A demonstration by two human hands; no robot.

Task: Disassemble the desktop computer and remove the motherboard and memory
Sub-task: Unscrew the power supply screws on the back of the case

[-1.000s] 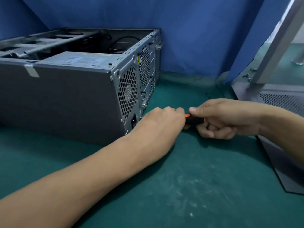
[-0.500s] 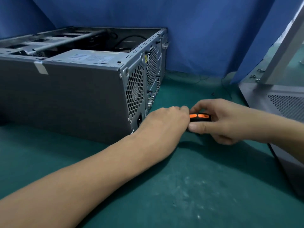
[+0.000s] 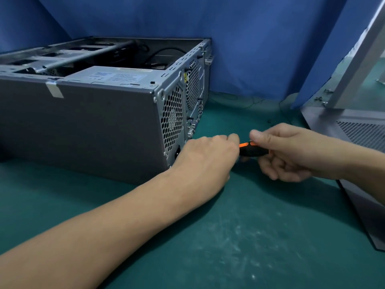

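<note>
Green mat (image 3: 250,236), blue curtain (image 3: 250,49). Computer case (image 3: 93,126): likely heavy, rigid; take by frame rails (image 3: 83,57). Grips screwdriver (image 3: 250,150) in right hand (image 3: 291,155); left hand (image 3: 206,159) curled, hold unclear.

Both forearms are bare right to the frame's edge. The left hand (image 3: 208,157) and the right hand (image 3: 287,155) are bare as well. The right thumb's nail (image 3: 255,134) is short and plain, trimmed close.

We are at a repair workbench: a green work mat (image 3: 260,236) under us, blue cloth (image 3: 250,49) hung at twelve o'clock, an opened computer case (image 3: 93,126) at ten, a loose metal panel (image 3: 354,130) at three.
</note>
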